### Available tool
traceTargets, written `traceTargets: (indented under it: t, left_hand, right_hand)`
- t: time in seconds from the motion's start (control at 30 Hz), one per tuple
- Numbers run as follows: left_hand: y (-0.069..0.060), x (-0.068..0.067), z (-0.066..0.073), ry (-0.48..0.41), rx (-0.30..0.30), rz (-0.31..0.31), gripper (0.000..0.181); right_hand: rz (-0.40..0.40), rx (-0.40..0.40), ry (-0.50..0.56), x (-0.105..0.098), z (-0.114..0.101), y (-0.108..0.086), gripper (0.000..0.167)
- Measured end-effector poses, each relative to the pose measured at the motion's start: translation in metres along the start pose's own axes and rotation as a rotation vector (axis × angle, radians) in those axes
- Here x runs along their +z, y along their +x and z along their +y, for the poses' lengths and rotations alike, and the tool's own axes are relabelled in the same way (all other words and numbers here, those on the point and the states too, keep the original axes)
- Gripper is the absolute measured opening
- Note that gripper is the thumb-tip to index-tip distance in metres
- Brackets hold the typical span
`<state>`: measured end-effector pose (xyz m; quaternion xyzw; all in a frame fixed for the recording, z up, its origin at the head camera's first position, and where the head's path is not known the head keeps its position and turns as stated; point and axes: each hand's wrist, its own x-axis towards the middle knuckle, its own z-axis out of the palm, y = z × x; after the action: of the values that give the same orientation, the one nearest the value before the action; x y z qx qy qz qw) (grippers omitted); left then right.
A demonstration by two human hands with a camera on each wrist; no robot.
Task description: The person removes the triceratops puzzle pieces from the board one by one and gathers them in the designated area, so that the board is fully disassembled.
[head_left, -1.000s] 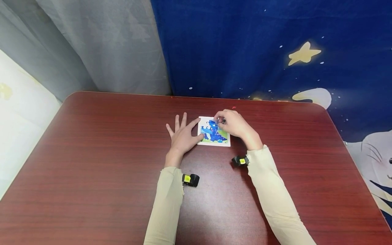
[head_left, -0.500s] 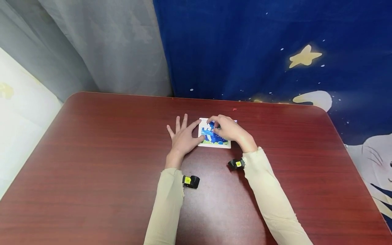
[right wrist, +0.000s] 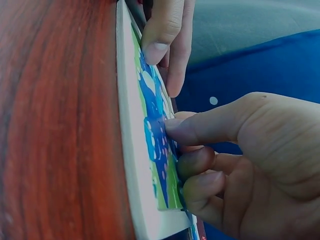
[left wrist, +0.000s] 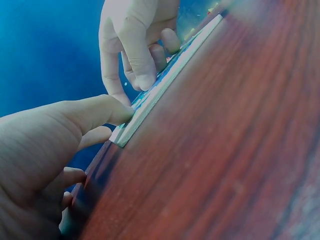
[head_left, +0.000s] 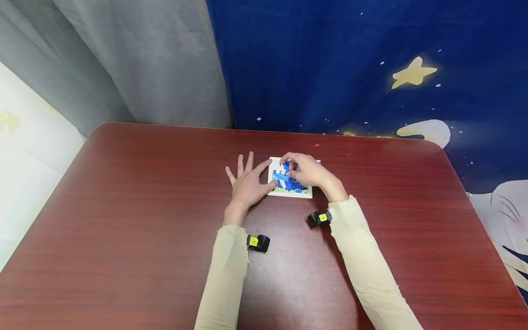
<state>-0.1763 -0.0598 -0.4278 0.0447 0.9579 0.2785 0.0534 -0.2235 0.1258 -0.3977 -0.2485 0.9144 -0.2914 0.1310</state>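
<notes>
Puzzle [head_left: 294,186]: lies flat on the desk [head_left: 156,206], beyond its middle toward 12 o'clock, a blue dinosaur-like picture inside a white rim [head_left: 288,195].
Left hand [head_left: 247,189]: I see it spread wide at the puzzle's 9 o'clock side, forefinger at the 10 o'clock corner, thumb at the 8 o'clock edge.
Right hand [head_left: 309,171]: bent narrow over the picture from 3 o'clock, thumb tip touching it; I cannot tell whether it holds a piece.
Pale sliver [head_left: 318,161]: shows at the puzzle's 2 o'clock; I can't make out what it is.
Step in hand: I read this as fitting or pressing down a piece.
Next move: I judge it calls for light fingertip pressure, the puzzle braced from 9 o'clock against sliding.
</notes>
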Motion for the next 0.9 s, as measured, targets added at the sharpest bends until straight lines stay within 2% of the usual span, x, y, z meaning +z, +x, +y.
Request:
traceTargets:
  t: [0.2, 0.47, 0.7, 0.9]
  left_hand:
    - [0.0002, -0.0007, 0.0008, 0.001, 0.000, -0.004, 0.066]
    - [-0.0002, -0.0010, 0.0006, 0.005, 0.001, -0.009, 0.066]
    - [-0.0006, -0.0013, 0.0010, 0.003, 0.002, -0.004, 0.066]
    - [-0.0005, -0.0008, 0.0005, 0.005, 0.001, -0.004, 0.066]
  right_hand:
    - [0.012, 0.007, -0.002, -0.0007, -0.0015, -0.0011, 0.029]
    - [0.030, 0.083, -0.063, -0.0007, -0.0050, -0.0047, 0.032]
    - [0.053, 0.120, -0.088, -0.0023, -0.0036, -0.0059, 0.043]
    - [0.056, 0.157, -0.104, -0.0048, 0.0005, -0.0059, 0.044]
